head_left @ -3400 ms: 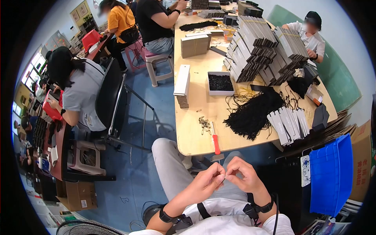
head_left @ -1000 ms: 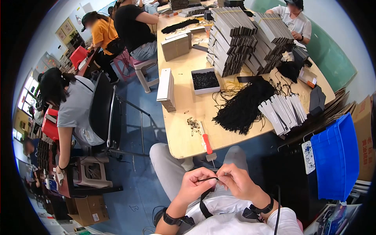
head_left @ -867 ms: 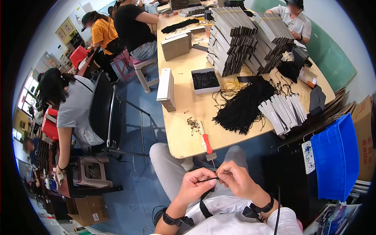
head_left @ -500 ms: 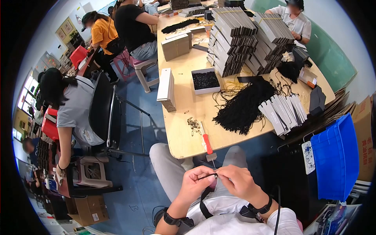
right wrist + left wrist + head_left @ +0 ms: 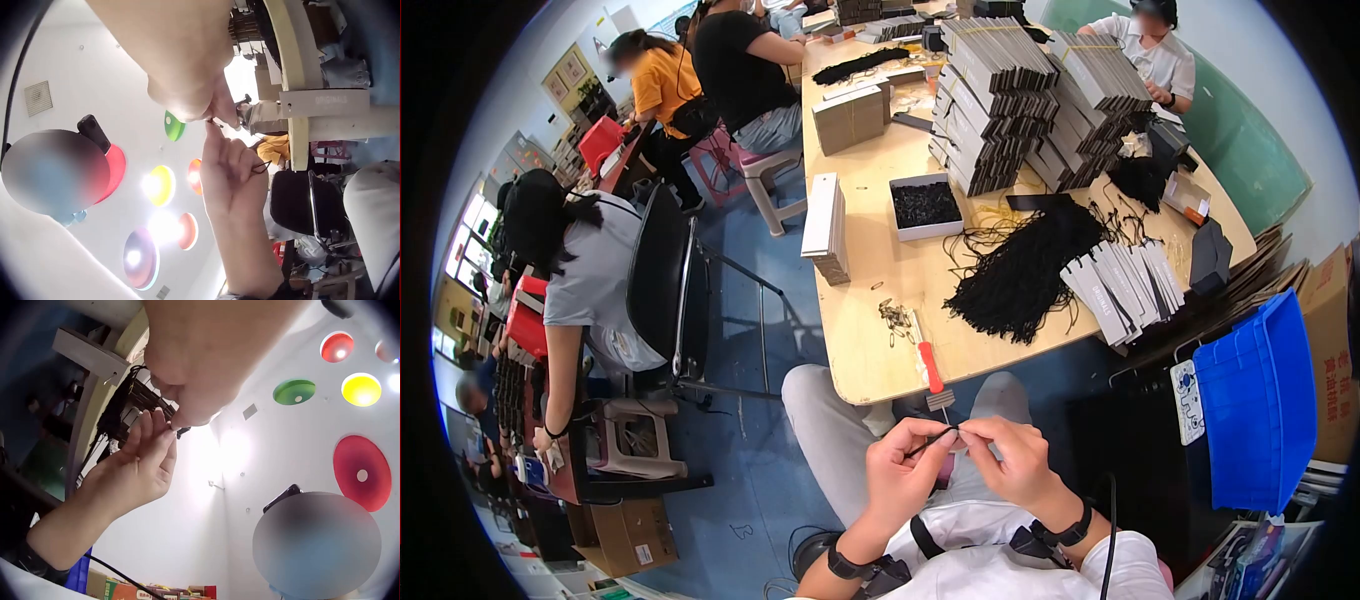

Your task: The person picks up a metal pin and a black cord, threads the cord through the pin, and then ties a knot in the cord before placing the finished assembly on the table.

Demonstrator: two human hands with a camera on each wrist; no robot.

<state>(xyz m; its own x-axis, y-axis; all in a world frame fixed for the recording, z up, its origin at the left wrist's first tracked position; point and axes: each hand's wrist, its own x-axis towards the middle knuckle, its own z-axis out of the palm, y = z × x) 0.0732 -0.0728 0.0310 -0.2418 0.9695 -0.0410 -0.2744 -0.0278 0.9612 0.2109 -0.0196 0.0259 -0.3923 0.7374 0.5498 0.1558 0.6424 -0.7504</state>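
Note:
In the head view my left hand (image 5: 898, 472) and right hand (image 5: 1015, 468) meet in front of my lap, fingertips almost together. A thin black cord (image 5: 930, 441) runs out of the left finger and thumb towards the right fingertips, which pinch its end. In the right wrist view a loop of the cord (image 5: 262, 167) sticks out by the left hand (image 5: 228, 165). The left wrist view has the right hand (image 5: 140, 459) with thumb and finger at the same meeting point. What lies right between the fingertips is mostly hidden.
On the table (image 5: 855, 365) lie a red-handled tool (image 5: 928, 365), brass-coloured pins (image 5: 893, 318), a heap of black cords (image 5: 1030, 270), fanned grey tags (image 5: 1120, 292), a box of small black pieces (image 5: 925, 208) and tall tag stacks (image 5: 990, 110). A blue crate (image 5: 1260, 410) stands right.
Since the earliest frame the view has shifted, and the black cord has come into sight between my hands. In the last second my right fingers turned and moved slightly along the cord.

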